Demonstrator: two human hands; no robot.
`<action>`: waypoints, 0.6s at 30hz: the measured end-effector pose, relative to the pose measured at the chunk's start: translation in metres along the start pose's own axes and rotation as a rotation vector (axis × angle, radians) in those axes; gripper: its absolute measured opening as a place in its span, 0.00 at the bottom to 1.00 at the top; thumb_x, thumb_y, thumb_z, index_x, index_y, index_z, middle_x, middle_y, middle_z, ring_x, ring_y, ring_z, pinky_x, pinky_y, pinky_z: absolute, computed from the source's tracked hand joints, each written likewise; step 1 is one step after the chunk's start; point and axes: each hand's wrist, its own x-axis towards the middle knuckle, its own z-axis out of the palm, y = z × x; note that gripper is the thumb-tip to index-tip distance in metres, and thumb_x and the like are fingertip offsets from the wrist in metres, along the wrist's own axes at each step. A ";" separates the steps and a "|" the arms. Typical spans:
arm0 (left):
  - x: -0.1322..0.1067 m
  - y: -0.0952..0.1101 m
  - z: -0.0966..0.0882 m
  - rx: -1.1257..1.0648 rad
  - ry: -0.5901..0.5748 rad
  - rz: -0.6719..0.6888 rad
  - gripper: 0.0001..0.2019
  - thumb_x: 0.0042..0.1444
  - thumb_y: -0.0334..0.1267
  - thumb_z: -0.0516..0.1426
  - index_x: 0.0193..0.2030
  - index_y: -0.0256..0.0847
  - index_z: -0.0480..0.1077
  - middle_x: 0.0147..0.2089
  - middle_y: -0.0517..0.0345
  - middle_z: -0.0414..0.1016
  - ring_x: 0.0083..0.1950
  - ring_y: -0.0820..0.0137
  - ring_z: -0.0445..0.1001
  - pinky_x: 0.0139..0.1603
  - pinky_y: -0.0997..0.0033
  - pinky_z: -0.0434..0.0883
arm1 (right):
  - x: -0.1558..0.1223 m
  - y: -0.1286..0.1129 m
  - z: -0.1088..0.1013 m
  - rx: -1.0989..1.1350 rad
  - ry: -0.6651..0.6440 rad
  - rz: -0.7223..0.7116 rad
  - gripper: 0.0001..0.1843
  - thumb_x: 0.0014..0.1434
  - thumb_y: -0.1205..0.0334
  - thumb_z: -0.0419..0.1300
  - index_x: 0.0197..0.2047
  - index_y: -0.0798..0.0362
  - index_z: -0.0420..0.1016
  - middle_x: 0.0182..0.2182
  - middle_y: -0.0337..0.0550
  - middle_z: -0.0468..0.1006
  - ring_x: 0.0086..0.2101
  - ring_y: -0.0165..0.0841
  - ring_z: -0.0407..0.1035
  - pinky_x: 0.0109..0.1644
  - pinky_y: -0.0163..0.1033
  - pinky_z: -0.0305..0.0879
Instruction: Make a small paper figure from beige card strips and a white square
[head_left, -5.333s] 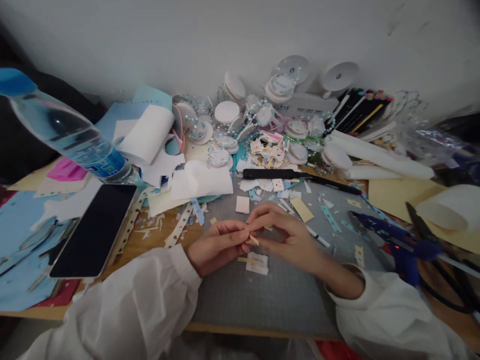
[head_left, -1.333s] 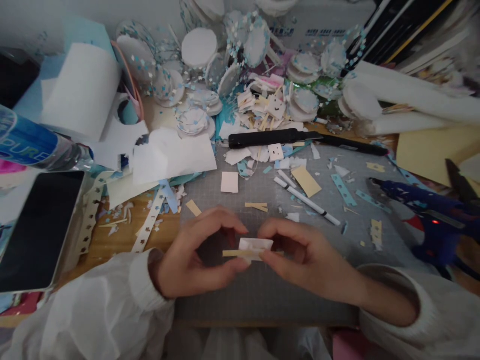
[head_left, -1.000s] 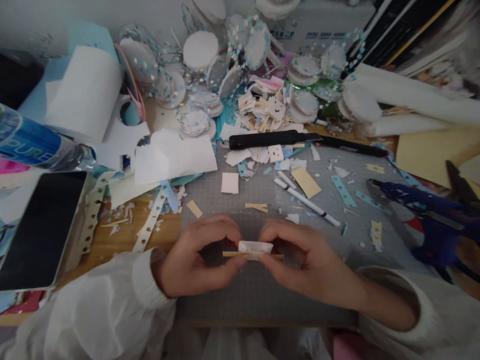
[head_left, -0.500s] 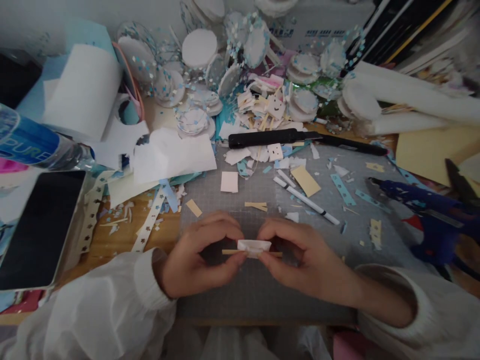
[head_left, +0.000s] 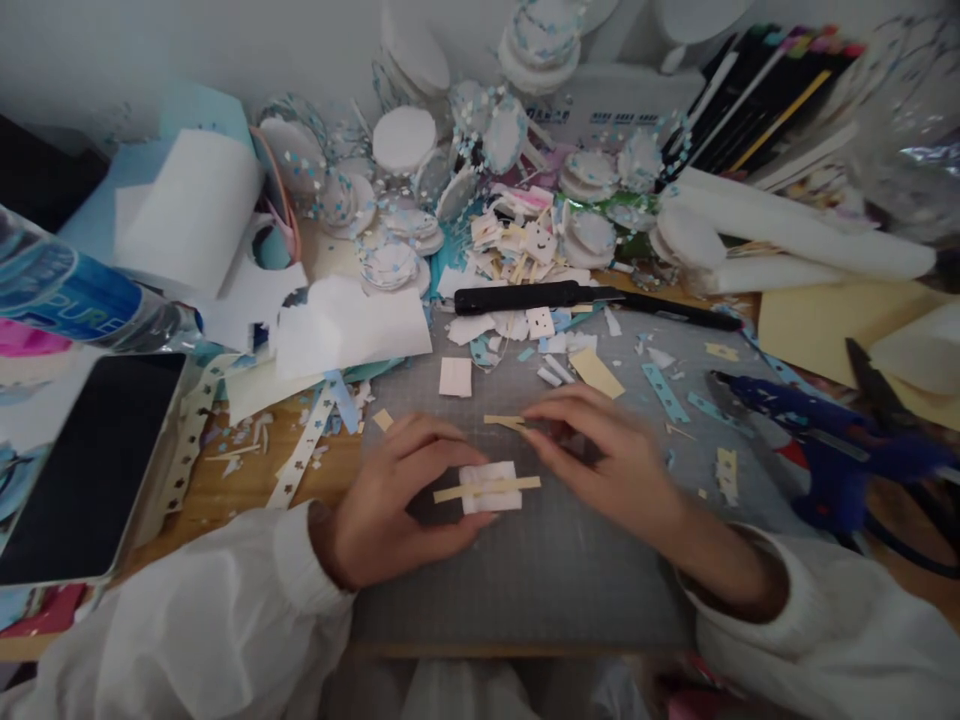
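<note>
My left hand (head_left: 409, 500) grips the left edge of a small white paper piece (head_left: 510, 499) between thumb and fingers. A thin yellow paper strip (head_left: 491, 488) lies across that piece and sticks out on both sides. My right hand (head_left: 600, 450) reaches to the cutting mat (head_left: 525, 590), thumb and forefinger closing at the right end of a pair of short yellow paper strips (head_left: 501, 420). Just beyond lies a pale pink paper square (head_left: 455, 377). A yellow paper rectangle (head_left: 598, 372) is behind my right fingers.
A black craft knife (head_left: 517, 297) lies across the back of the mat. On the right rests a blue glue gun (head_left: 832, 440). A phone (head_left: 94, 465) and a water bottle (head_left: 90, 300) are at left. White discs (head_left: 405, 140) and paper scraps crowd the back.
My right hand has let go of the white paper piece and moved forward to the yellow strips. The white piece, still in my left hand, has turned its strip side up. The view has shifted slightly.
</note>
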 end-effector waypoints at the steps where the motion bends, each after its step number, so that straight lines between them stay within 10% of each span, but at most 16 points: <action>1: 0.000 0.000 0.000 0.011 0.003 -0.001 0.15 0.49 0.36 0.64 0.45 0.40 0.70 0.41 0.52 0.74 0.43 0.64 0.72 0.43 0.63 0.69 | 0.001 0.005 0.000 -0.108 0.021 -0.060 0.09 0.61 0.61 0.58 0.44 0.51 0.74 0.39 0.47 0.73 0.40 0.37 0.68 0.43 0.43 0.67; 18: -0.002 -0.004 0.000 0.152 0.012 0.015 0.14 0.50 0.42 0.63 0.42 0.42 0.71 0.40 0.55 0.76 0.41 0.64 0.70 0.42 0.62 0.62 | 0.005 0.008 0.007 -0.205 -0.024 -0.079 0.05 0.63 0.69 0.52 0.36 0.52 0.67 0.35 0.46 0.71 0.39 0.37 0.65 0.43 0.44 0.63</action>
